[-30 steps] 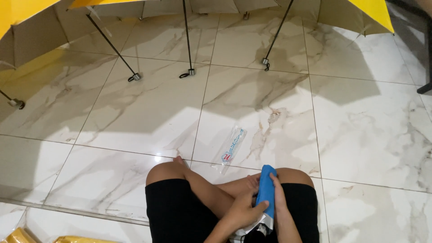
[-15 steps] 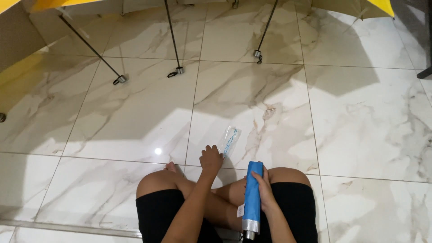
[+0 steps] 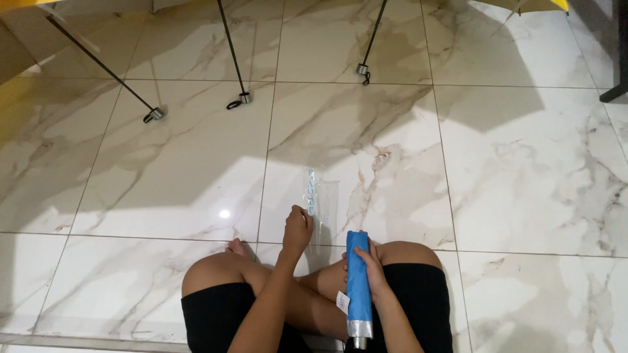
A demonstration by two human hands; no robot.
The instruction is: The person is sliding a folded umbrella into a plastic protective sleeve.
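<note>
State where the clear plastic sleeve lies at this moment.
In the head view the clear plastic sleeve lies flat on the marble floor, just ahead of the crossed legs, with the left hand at its near end.

yellow umbrellas [image 3: 523,5]: canopies cut by top edge | folded blue umbrella [image 3: 358,287]: handle end cut by bottom edge

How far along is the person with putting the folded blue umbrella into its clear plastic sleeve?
Done: the blue umbrella looks folded into a tight roll, held upright in the right hand. In hand: the left hand reaches to the clear plastic sleeve lying flat on the marble floor. Left: the sleeve is not lifted, and the umbrella is not yet inside it.
</note>
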